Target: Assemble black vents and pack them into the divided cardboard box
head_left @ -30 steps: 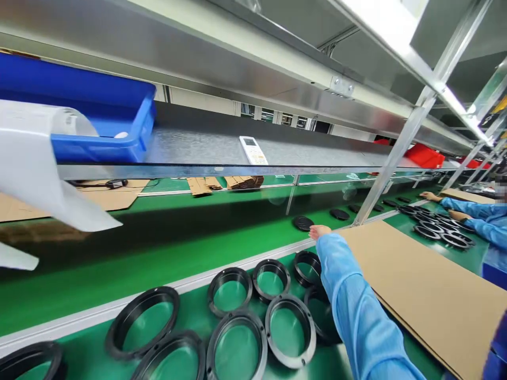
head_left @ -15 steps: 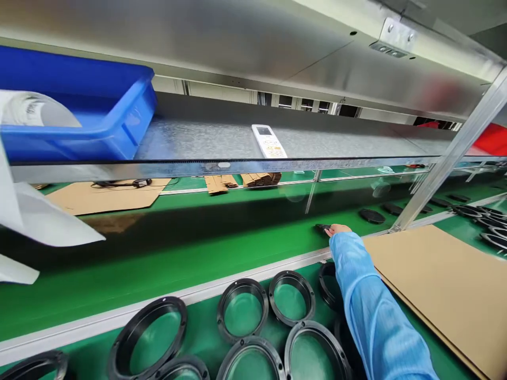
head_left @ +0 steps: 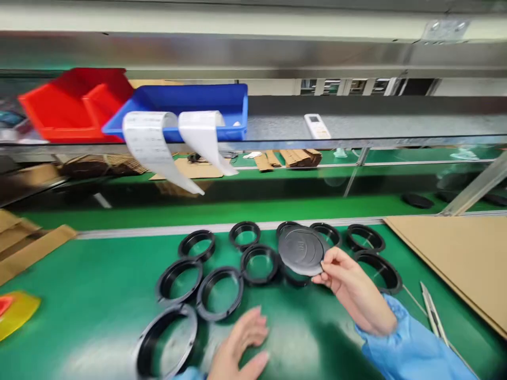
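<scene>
My right hand (head_left: pixel 348 282) pinches the edge of a round black disc-shaped cover (head_left: pixel 303 249), tilted above the bench, its face marked with curved lines and a small logo. Behind it the cover partly hides some of the black rings. Several more black rings (head_left: pixel 220 293) lie in loose rows on the green mat. My left hand (head_left: pixel 243 345) is low in the middle, fingers apart and holding nothing, slightly blurred. Nearest to it are the front rings, including a large ring (head_left: pixel 166 340) on the left.
Cardboard sheets (head_left: pixel 455 253) lie at the right, beside a pair of tweezers or similar metal tool (head_left: pixel 433 311). A yellow tape roll (head_left: pixel 18 314) is at far left. The shelf holds a red bin (head_left: pixel 79 108), blue bin (head_left: pixel 198 97), label strips (head_left: pixel 156 145) and white remote (head_left: pixel 317 126).
My right hand has come back from the green belt with the black cover, now over the rings. My left hand has entered the view. The camera has turned left.
</scene>
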Action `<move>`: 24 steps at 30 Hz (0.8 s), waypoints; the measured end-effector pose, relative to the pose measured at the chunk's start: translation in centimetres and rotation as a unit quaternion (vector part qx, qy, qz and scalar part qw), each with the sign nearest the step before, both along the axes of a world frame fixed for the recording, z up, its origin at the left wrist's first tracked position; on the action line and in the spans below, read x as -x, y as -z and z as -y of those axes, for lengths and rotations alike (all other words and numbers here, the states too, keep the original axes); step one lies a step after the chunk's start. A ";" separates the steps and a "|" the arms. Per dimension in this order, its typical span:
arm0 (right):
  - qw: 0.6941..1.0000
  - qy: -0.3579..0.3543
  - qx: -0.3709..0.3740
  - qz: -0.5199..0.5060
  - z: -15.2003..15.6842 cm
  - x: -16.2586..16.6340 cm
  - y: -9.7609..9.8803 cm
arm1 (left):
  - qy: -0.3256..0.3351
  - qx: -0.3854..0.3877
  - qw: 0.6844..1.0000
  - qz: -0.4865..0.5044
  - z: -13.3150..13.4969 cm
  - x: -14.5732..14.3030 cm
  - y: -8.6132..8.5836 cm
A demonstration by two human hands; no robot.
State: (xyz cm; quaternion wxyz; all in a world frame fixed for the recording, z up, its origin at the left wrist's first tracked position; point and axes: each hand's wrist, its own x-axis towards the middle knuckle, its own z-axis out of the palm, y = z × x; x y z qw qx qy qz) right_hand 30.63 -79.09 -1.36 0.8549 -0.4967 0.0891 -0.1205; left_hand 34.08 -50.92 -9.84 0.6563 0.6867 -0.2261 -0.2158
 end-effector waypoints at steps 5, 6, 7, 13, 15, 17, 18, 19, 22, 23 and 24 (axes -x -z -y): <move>0.989 -0.094 -0.116 -0.024 -11.4 5.6 3.2 | 0.047 0.313 0.908 -0.273 2.2 -0.3 -1.8; 0.985 -0.120 -0.123 -0.034 -12.9 6.3 3.7 | 0.047 0.327 0.893 -0.306 2.0 -0.2 -2.2; 0.980 -0.156 -0.116 -0.044 -14.0 6.8 4.0 | 0.043 0.337 0.878 -0.338 1.5 -0.1 -2.5; 0.917 -0.250 0.311 -0.011 -14.5 8.0 3.4 | 0.009 0.377 0.825 -0.420 -1.9 0.5 -2.4; 0.870 -0.099 0.476 0.083 -14.3 7.5 3.2 | -0.006 0.388 0.822 -0.416 -2.3 0.6 -2.0; 0.800 -0.033 0.575 0.170 -14.5 6.8 3.6 | -0.008 0.392 0.818 -0.421 -2.4 0.8 -1.9; 0.767 -0.038 0.610 0.196 -14.6 6.3 4.0 | -0.003 0.389 0.816 -0.428 -2.4 1.0 -1.8; 0.739 -0.051 0.639 0.206 -14.7 5.9 4.5 | 0.000 0.385 0.813 -0.436 -2.4 1.1 -1.8; 0.721 -0.005 0.673 0.162 -14.2 5.0 6.0 | -0.003 0.381 0.808 -0.450 -2.4 1.3 -2.0; 0.736 0.029 0.662 0.140 -13.9 4.9 6.4 | 0.005 0.377 0.804 -0.460 -2.4 1.3 -2.1; 0.753 0.056 0.644 0.123 -13.5 4.9 6.6 | 0.017 0.372 0.800 -0.470 -2.4 1.3 -2.2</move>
